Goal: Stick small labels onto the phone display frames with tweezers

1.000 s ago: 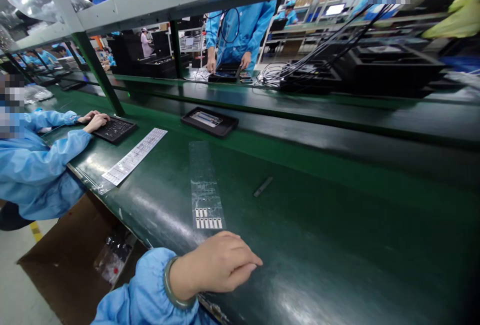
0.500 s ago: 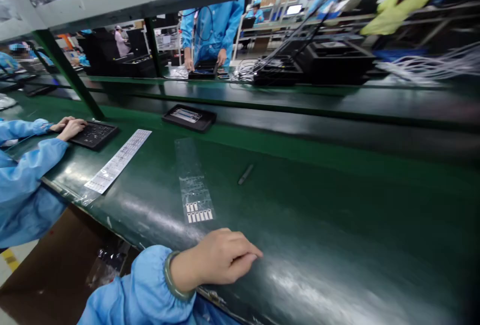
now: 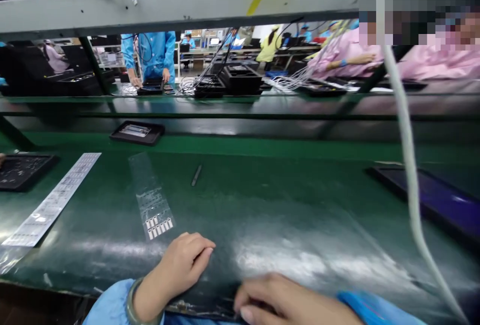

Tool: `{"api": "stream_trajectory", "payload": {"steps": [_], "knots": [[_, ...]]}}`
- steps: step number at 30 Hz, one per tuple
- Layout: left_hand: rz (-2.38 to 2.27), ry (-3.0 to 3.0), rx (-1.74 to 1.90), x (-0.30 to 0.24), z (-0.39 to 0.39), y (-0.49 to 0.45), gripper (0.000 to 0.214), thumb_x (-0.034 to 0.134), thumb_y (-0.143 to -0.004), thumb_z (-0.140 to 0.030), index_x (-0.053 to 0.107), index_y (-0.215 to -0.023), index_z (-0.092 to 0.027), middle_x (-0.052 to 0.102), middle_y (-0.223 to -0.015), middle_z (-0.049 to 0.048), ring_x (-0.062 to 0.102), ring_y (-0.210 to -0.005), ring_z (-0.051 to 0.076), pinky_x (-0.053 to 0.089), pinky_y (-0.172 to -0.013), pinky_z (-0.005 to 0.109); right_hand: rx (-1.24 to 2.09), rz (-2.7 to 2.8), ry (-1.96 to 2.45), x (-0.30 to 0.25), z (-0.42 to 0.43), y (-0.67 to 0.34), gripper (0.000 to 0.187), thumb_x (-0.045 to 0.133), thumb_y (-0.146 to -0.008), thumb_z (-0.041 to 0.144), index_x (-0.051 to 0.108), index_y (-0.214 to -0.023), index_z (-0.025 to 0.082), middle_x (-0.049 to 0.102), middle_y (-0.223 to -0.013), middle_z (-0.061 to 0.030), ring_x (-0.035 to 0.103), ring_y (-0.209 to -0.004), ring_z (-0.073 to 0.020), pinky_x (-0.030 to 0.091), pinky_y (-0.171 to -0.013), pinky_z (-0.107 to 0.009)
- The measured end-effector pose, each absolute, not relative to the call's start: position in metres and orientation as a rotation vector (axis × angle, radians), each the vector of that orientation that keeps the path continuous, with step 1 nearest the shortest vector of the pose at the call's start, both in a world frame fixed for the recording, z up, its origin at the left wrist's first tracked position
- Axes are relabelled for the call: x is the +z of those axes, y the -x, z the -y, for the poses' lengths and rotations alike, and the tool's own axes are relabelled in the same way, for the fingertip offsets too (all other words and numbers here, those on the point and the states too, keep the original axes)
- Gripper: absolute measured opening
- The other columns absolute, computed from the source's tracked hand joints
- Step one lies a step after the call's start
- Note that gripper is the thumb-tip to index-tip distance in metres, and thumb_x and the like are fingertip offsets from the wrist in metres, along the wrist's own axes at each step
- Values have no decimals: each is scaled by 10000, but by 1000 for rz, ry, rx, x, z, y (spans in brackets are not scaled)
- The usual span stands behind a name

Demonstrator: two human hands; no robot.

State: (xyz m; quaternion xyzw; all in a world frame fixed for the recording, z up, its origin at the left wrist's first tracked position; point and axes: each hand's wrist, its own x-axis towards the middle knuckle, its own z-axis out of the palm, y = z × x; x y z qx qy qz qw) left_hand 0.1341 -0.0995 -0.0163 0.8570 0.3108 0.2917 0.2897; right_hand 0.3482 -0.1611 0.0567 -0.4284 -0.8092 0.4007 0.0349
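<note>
My left hand [image 3: 182, 263] rests on the green bench top with its fingers curled in and pressed together; nothing shows in it. Just beyond lies a clear plastic strip [image 3: 153, 197] with several small white stickers at its near end. My right hand [image 3: 279, 299] is low at the bench's front edge. It is blurred, its fingers bent, and whatever may be under them is hidden. A slim dark tool, perhaps tweezers [image 3: 196, 175], lies farther back on the bench, apart from both hands.
A long printed label sheet [image 3: 56, 197] lies at left beside a black tray [image 3: 24, 171] with a co-worker's fingertips at its edge. Another black tray [image 3: 138, 132] sits at the back. A white cable [image 3: 408, 155] hangs at right before a dark tray with a purple surface [image 3: 450, 205].
The view has swung to the right, so bench things appear farther left. My right hand has come into view. My left hand's forefinger, stretched out before, is now curled in.
</note>
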Motion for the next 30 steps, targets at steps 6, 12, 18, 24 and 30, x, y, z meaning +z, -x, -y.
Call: {"api": "stream_trajectory", "payload": {"steps": [6, 12, 18, 24, 30], "knots": [[-788, -2226, 789, -13, 98, -137, 251, 354, -924, -209, 565, -1054, -169, 616, -1020, 83, 554, -965, 181, 431, -861, 335, 670, 2722, 842, -12, 113, -295, 290, 460, -775, 236, 642, -987, 158, 685, -903, -94, 631, -832, -220, 481, -698, -305], [-695, -2127, 675, 11, 79, -156, 301, 335, -934, -236, 623, -965, -155, 643, -938, 71, 574, -913, 162, 446, -857, 303, 635, 2579, 633, -53, 94, -275, 391, 485, -681, 202, 633, -1014, 62, 642, -1087, -169, 591, -1013, -247, 468, -857, -308], [-546, -1979, 507, 16, 57, -182, 308, 413, -918, -337, 665, -890, -162, 668, -878, 54, 611, -842, 153, 469, -786, 253, 811, 2493, 742, -39, 88, -287, 420, 509, -805, 274, 596, -1145, 43, 645, -1100, -132, 588, -1032, -219, 450, -902, -266], [-664, -1850, 524, 0, 56, -173, 383, 337, -950, -389, 646, -877, -176, 643, -876, 40, 598, -844, 146, 449, -778, 242, 797, 2631, 558, -37, 81, -288, 231, 507, -851, 174, 694, -919, 56, 706, -923, -70, 629, -907, -145, 443, -833, -179], [-660, -1824, 511, -2, 59, -173, 360, 361, -938, -414, 641, -881, -195, 634, -884, 31, 587, -857, 150, 432, -786, 238, 720, 2712, 607, -41, 83, -289, 210, 569, -820, 154, 694, -960, 60, 690, -1013, -79, 623, -956, -183, 445, -833, -211]]}}
